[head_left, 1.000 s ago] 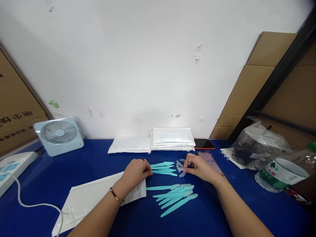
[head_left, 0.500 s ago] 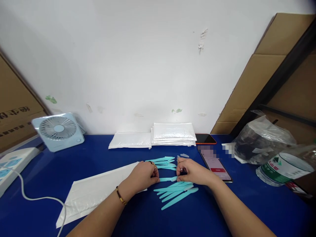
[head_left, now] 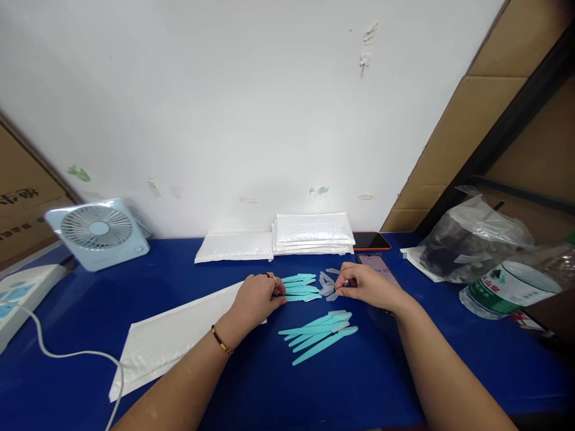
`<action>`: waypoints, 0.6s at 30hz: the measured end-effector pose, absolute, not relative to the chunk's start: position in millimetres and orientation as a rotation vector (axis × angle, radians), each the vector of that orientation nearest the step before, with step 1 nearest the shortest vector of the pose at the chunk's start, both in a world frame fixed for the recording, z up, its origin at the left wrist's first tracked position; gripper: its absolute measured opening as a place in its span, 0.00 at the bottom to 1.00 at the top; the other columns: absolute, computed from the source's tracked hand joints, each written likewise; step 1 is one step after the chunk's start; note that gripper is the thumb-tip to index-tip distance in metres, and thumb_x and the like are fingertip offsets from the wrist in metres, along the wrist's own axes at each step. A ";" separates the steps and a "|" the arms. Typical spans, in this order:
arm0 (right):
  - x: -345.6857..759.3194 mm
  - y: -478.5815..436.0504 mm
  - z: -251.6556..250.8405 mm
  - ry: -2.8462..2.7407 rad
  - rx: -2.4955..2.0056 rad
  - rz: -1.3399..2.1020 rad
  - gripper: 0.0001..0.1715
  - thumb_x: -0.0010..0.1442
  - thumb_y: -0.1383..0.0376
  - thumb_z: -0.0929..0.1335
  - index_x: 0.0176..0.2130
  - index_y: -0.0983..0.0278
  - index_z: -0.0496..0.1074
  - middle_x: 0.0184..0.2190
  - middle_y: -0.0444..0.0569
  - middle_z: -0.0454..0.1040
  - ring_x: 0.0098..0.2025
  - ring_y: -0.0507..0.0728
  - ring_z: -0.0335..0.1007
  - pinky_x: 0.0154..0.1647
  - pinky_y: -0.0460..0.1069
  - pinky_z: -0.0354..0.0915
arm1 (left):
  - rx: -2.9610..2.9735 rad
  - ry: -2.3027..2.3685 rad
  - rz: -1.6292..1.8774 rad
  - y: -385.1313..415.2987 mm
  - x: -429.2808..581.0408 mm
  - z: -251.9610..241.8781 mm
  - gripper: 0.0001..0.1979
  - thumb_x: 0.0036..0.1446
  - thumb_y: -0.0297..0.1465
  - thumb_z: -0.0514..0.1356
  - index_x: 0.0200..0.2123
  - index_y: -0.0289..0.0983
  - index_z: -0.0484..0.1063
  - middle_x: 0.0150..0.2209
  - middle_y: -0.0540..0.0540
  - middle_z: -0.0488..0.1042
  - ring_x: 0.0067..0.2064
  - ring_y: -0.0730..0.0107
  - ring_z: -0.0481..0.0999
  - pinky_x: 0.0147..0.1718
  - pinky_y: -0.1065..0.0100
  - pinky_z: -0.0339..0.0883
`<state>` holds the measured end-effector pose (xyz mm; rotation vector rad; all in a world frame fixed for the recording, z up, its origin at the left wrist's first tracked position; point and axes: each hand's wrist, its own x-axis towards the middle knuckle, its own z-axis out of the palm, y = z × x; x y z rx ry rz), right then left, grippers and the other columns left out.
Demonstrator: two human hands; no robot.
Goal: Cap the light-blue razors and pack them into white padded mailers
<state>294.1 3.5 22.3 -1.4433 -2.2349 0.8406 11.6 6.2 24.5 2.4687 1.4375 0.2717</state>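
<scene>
My left hand point(head_left: 258, 299) is closed, thumb and fingers pinching the handle end of a turquoise eyebrow razor point(head_left: 302, 297). That razor lies lowest in a row of several turquoise razors point(head_left: 299, 279), their heads pointing right. Just right of those heads is a small heap of translucent blade caps point(head_left: 326, 279). Thumb and fingertips of my right hand point(head_left: 366, 284) are pinched at the heap's right side, on a blade cap point(head_left: 332, 296). Nearer to me, a second group of turquoise razors point(head_left: 317, 335) is fanned out, with pale caps on some heads.
A white padded mailer point(head_left: 175, 335) lies under my left forearm, a white cable point(head_left: 74, 358) across its edge. Stacked mailers point(head_left: 314, 233) and phones point(head_left: 371, 240) sit by the wall. A fan point(head_left: 99, 233) and power strip point(head_left: 27, 299) stand left; a cut plastic bottle point(head_left: 507, 290) stands right.
Both hands moved away from me, the left bringing a razor to the far row. My right hand went from that razor's head to the caps. The view tilted slightly.
</scene>
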 end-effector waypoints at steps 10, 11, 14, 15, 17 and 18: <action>287.2 -3.5 29.1 -2.498 -1.338 1.037 0.16 0.47 0.53 0.70 0.31 0.63 0.73 0.32 0.46 0.64 0.30 0.52 0.61 0.29 0.46 0.58 | 2.459 1.130 0.202 -10.1 16.2 30.4 0.14 0.51 0.44 0.56 0.30 0.40 0.73 0.29 0.50 0.73 0.29 0.72 0.69 0.27 0.71 0.55; 285.9 -3.9 29.8 -2.504 -1.324 1.043 0.17 0.48 0.53 0.70 0.31 0.63 0.73 0.32 0.46 0.64 0.30 0.52 0.61 0.29 0.46 0.58 | 2.470 1.092 0.199 -11.5 17.2 29.2 0.14 0.50 0.45 0.57 0.30 0.40 0.73 0.28 0.51 0.73 0.29 0.72 0.69 0.27 0.72 0.54; 283.0 -5.7 32.1 -2.528 -1.275 1.062 0.16 0.47 0.53 0.70 0.31 0.63 0.73 0.32 0.45 0.65 0.29 0.50 0.60 0.28 0.45 0.58 | 2.489 1.037 0.173 -15.1 20.1 23.8 0.14 0.48 0.44 0.59 0.29 0.40 0.73 0.27 0.51 0.73 0.29 0.72 0.69 0.26 0.72 0.53; 282.3 -6.4 32.9 -2.532 -1.263 1.063 0.16 0.47 0.54 0.70 0.31 0.63 0.73 0.32 0.45 0.65 0.28 0.50 0.60 0.28 0.45 0.58 | 2.479 1.036 0.155 -15.7 20.6 22.1 0.13 0.48 0.43 0.59 0.28 0.40 0.73 0.27 0.51 0.73 0.28 0.72 0.68 0.26 0.72 0.53; 281.2 -7.4 34.0 -2.529 -1.250 1.068 0.15 0.49 0.54 0.69 0.31 0.64 0.73 0.31 0.45 0.66 0.28 0.50 0.60 0.27 0.45 0.58 | 2.449 1.053 0.123 -15.7 20.4 19.7 0.11 0.51 0.41 0.58 0.27 0.40 0.73 0.25 0.51 0.73 0.27 0.73 0.68 0.25 0.72 0.52; 280.7 -7.8 34.3 -2.524 -1.244 1.075 0.15 0.49 0.54 0.69 0.31 0.64 0.73 0.31 0.45 0.66 0.28 0.50 0.61 0.27 0.45 0.58 | 2.435 1.069 0.117 -14.9 19.6 19.3 0.11 0.51 0.40 0.57 0.27 0.40 0.73 0.25 0.51 0.73 0.27 0.73 0.67 0.24 0.72 0.52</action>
